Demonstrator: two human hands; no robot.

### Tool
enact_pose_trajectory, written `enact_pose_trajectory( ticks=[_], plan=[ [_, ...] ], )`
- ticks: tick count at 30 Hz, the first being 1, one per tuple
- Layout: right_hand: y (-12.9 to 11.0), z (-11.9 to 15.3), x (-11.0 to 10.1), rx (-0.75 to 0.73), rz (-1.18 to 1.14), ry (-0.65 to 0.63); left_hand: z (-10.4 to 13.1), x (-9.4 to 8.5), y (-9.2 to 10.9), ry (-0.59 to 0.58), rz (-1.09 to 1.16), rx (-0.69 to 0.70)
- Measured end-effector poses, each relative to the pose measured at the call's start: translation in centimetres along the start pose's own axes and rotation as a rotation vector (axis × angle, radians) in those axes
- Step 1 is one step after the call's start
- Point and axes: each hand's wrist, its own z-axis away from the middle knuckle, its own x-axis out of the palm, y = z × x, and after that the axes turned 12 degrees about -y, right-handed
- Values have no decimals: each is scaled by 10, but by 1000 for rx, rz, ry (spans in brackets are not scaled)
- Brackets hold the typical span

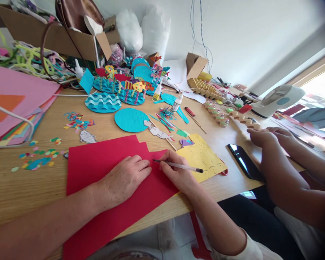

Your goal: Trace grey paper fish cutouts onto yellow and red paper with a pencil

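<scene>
A large red paper [97, 162] lies at the table's near edge, with a stepped cut along its far side. My left hand [124, 178] rests flat on it, fingers stretched out, holding nothing. Just to the right, my right hand [176, 169] grips a pen [182, 166], whose tip touches the red paper near its upper right part. A yellow paper [206, 155] with drawn marks lies beside my right hand. Beyond the red paper are a blue oval [131, 120] and grey paper fish shapes [157, 132].
Glue bottles [176, 104], decorated blue ovals [103, 102] and paper dots [40, 159] lie further back and left. A black phone [244, 161] is at the right, near another person's hands [271, 137]. Pink sheets [18, 94] stand at the far left.
</scene>
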Motion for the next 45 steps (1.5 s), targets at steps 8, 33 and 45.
enact_pose_trajectory(
  ticks=[8,33,45],
  plan=[
    [0,0,0,1,6,-1,0,1,-1,-7,17,-11],
    [0,-1,0,10,0,6,0,1,-1,-12,26,-8],
    [3,2,-6,-71,-177,185,0,0,0,8,7,6]
  ],
)
